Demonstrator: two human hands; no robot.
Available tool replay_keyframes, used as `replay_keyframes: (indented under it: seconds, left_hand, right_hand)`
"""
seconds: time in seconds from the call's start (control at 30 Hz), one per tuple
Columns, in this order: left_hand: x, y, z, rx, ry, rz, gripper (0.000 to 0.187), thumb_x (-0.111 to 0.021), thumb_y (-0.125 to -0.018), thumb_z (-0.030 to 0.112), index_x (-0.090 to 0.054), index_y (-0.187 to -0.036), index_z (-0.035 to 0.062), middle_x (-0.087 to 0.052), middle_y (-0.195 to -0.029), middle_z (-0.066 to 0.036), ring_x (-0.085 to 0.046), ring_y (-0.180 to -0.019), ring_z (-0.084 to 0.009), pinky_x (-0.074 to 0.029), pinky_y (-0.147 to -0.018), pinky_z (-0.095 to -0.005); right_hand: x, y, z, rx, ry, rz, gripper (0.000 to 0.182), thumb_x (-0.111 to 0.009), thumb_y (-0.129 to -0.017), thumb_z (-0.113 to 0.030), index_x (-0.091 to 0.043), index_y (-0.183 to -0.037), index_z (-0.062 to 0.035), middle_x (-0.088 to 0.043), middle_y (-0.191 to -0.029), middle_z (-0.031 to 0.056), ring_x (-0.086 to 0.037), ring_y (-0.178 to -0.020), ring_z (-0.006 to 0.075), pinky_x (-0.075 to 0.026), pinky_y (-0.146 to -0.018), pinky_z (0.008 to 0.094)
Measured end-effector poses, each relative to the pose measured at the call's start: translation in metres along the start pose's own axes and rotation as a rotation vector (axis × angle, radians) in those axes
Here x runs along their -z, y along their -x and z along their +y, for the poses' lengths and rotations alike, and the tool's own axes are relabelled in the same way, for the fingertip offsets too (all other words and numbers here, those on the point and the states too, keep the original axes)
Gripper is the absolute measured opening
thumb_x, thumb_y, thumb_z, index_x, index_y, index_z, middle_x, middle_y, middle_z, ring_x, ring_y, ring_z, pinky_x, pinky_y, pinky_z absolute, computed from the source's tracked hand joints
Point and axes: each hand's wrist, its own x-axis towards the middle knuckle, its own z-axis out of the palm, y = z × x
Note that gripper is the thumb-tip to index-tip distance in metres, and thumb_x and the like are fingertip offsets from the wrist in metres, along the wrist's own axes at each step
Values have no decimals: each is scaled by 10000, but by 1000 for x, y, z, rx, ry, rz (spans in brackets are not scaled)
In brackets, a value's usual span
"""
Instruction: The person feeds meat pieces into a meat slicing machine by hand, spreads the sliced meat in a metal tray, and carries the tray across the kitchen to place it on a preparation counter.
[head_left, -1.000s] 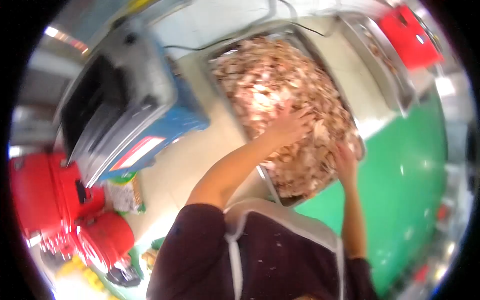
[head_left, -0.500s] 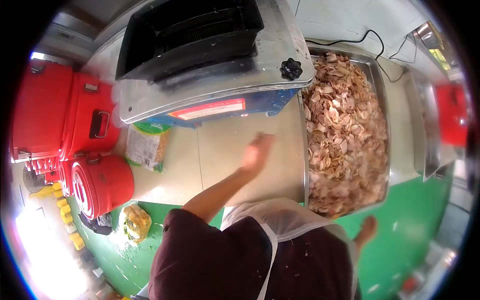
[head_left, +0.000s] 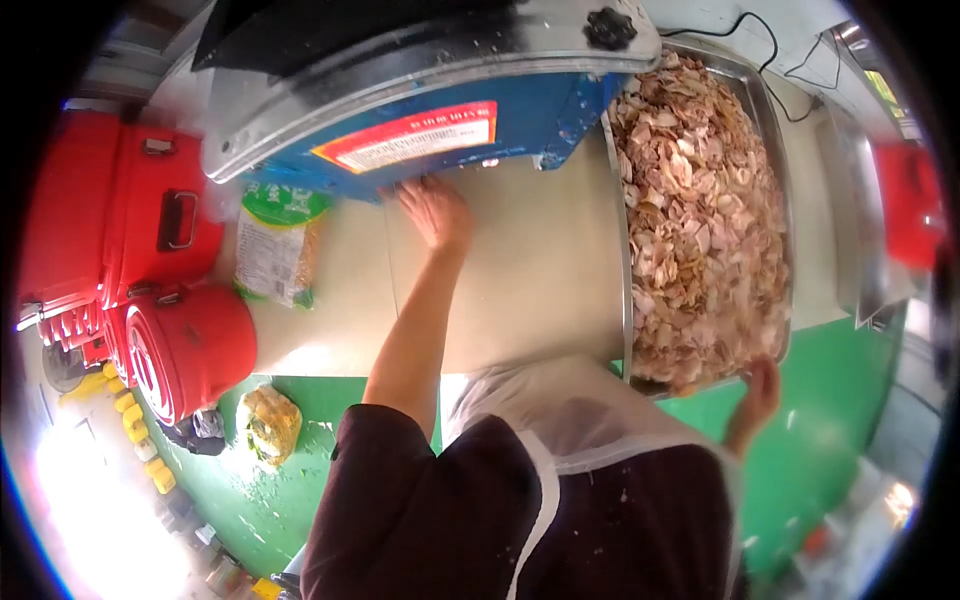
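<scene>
Under the lower edge of a blue machine with a metal top, my left hand reaches over the worktop, fingers stretched and slightly apart, with nothing seen in it. The fingertips are partly hidden by the machine's edge. My right hand is at the near right corner of a metal tray; its fingers are blurred, and whether they grip the rim cannot be made out. Thin pale-pink and brown slices heap the tray.
A green-and-white printed bag lies left on the worktop. Red containers and a red lidded bucket stand further left. A filled plastic bag is on the green floor. A black cable runs behind the tray.
My left hand has moved left and up to the machine's lower edge. My right hand has risen to the tray's corner. The view has shifted, showing more of the machine's blue front.
</scene>
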Motion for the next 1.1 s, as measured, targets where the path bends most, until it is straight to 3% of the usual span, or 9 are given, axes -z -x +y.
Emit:
replay_keyframes:
  seconds: [0.13, 0.17, 0.47, 0.63, 0.73, 0.83, 0.93, 0.97, 1.1]
  left_hand:
    - [-8, -5, -1, 40, -134, -43, 323, -477, -770, 171, -522, -1034, -10, -447, -1144, -228, -371, -1119, -372, -248, -976, -493]
    - [-4, -4, 6, 52, -128, 108, 295, -435, -792, 126, -543, -1001, -53, -505, -1084, -197, -395, -1132, -336, -275, -966, -448]
    - [6, 45, 50, -192, 380, -178, 341, -577, -714, 33, -553, -1045, 110, -515, -1104, -129, -419, -1089, -291, -360, -892, -397]
    - [10, 11, 53, -282, -26, 147, 275, -543, -777, 165, -565, -1049, 128, -524, -1081, -108, -446, -1046, -296, -371, -870, -399]
    - [7, 14, 46, -217, 100, -248, 221, -560, -771, 165, -576, -986, 121, -556, -1019, -91, -497, -947, -277, -409, -803, -391]
    - [18, 50, 46, -299, 318, -333, 157, -562, -809, 195, -573, -933, 99, -572, -941, -65, -519, -847, -218, -437, -731, -358]
    - [39, 47, 57, 569, 1498, -337, 176, -576, -826, 231, -564, -908, 75, -550, -819, -26, -515, -823, -178, -427, -710, -345]
    - [56, 38, 65, 770, 1643, -303, 229, -581, -843, 268, -554, -927, 57, -544, -835, -19, -518, -806, -154, -439, -717, -312]
    - [78, 12, 81, 764, 1980, -386, 193, -517, -891, 192, -525, -997, 32, -559, -893, -59, -533, -765, -150, -464, -694, -262]
  right_hand:
    - [6, 3, 11, 4, -36, -130, 188, -435, -887, -20, -564, -1022, 1, -603, -906, 60, -570, -793, 111, -446, -649, 210]
    - [6, 6, 6, 2, -22, -128, 188, -441, -890, -30, -562, -1031, 2, -604, -902, 60, -568, -770, 107, -450, -637, 216]
    - [39, 16, 17, -130, 22, -68, 198, -454, -890, -51, -566, -1044, 4, -609, -886, 76, -571, -738, 119, -457, -627, 227]
    - [54, 18, 22, -103, 14, -50, 202, -446, -885, -41, -570, -1040, -1, -606, -890, 80, -569, -729, 121, -459, -624, 232]
    - [56, 19, 19, -124, 3, -60, 199, -445, -887, -42, -569, -1036, 1, -605, -887, 79, -569, -726, 120, -459, -624, 232]
    - [55, 17, 23, -117, -24, -72, 193, -445, -888, -43, -569, -1029, 3, -607, -878, 75, -570, -724, 122, -459, -624, 231]
    - [54, 22, 22, -118, -18, -86, 190, -446, -886, -38, -570, -1024, 4, -608, -865, 74, -571, -720, 122, -458, -624, 230]
    - [54, 22, 20, -114, -11, -96, 189, -446, -886, -35, -570, -1022, 4, -609, -861, 74, -571, -718, 121, -457, -623, 229]
    - [48, 15, 19, -117, -27, -120, 191, -444, -884, -27, -567, -1026, 10, -610, -850, 77, -568, -715, 117, -456, -624, 225]
